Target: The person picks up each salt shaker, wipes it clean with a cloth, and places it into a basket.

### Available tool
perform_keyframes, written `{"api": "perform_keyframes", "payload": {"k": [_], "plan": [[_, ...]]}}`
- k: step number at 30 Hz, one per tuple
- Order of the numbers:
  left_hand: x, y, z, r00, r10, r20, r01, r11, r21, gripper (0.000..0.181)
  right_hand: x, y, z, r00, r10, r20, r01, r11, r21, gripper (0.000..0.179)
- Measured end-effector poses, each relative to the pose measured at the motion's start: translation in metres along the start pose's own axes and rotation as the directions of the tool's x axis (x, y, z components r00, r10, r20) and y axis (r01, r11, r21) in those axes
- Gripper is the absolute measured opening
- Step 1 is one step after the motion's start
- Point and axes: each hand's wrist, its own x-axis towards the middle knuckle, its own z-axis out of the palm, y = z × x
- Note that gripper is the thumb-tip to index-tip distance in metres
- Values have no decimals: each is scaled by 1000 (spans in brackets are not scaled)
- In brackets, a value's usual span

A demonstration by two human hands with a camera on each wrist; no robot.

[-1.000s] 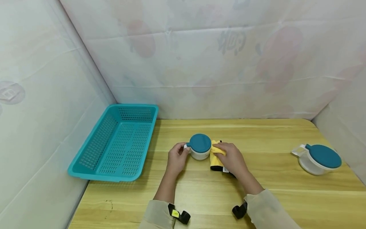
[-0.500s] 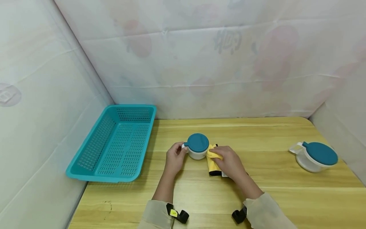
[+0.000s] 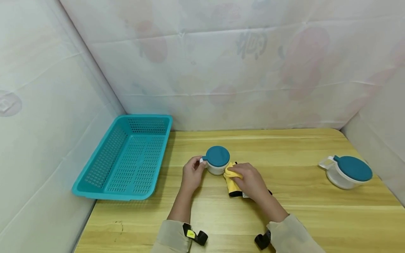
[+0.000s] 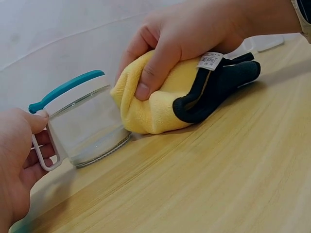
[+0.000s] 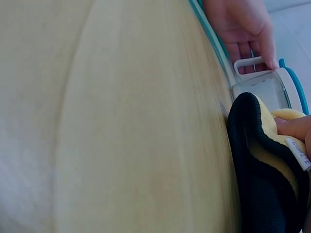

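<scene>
A small clear glass jar (image 4: 90,128) with a teal flip lid (image 3: 217,156) and white collar stands upright on the table. My left hand (image 3: 192,175) grips its white handle (image 4: 46,154) from the left, thumb near the lid's tab. On the jar's other side my right hand (image 3: 251,179) pinches a bunched yellow cloth (image 4: 155,104) with black edging and a white tag (image 4: 210,61). The cloth is right at the jar's side wall, low toward the front. In the right wrist view the black trim (image 5: 257,170) covers part of the jar.
A teal perforated plastic basket (image 3: 161,165) stands at the left of the wooden table (image 3: 294,196). Far to the right is a second jar (image 3: 343,179) with a matching teal lid and white handle. Pale fabric walls (image 3: 205,70) rise behind and at both sides.
My right hand has slid the yellow cloth around the jar's side, toward the front and slightly left. My left hand keeps its grip on the handle. The head view has shifted a little.
</scene>
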Motion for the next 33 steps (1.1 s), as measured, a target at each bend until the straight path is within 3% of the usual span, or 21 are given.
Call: {"api": "perform_keyframes", "payload": {"k": [2,11,24,28,33], "plan": [[3,-12,2,1000,-1,-10,1,1000,-12,22,0,-1,1,1000,-12,2,12,1000,-8,29],[4,-11,2,999,15,-31,-16,999,-30,21,1,-3,4,998,-58,4,58,996,-74,30],[4,-12,2,997,33,-71,-35,999,-40,20,-3,-14,7,994,-112,4,112,992,-61,32],[3,-11,3,997,42,-66,-43,999,-23,20,-4,-12,5,997,-76,-17,76,997,-22,33],[2,-8,4,997,43,-57,-44,999,-5,19,-2,-5,1,999,35,-30,-34,999,16,35]]}}
